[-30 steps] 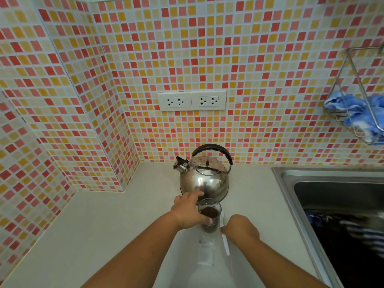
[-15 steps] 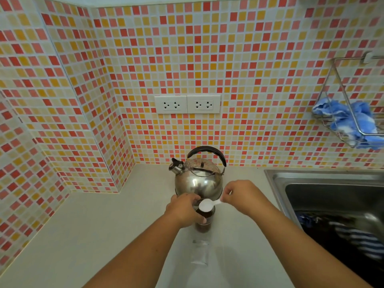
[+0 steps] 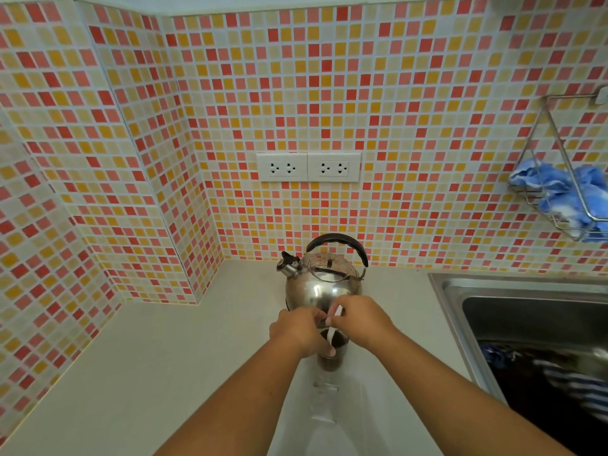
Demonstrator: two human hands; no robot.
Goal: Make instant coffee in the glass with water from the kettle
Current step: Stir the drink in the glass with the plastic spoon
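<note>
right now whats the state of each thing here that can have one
glass: upright on the counter, dark coffee inside
spoon: white, dipped into the glass
kettle: upright behind the glass, lid on
left hand: gripping the glass
right hand: pinching the spoon
wall sockets: nothing plugged in
wire rack: holds a blue cloth

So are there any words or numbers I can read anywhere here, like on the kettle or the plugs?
No readable text anywhere.
Kettle: only tile reflections, no brand visible.
Wall sockets: plain white, no lettering legible.
Glass and white spoon: no marks visible.
Clear packet on the counter: faint shapes, too blurred to read.
</note>
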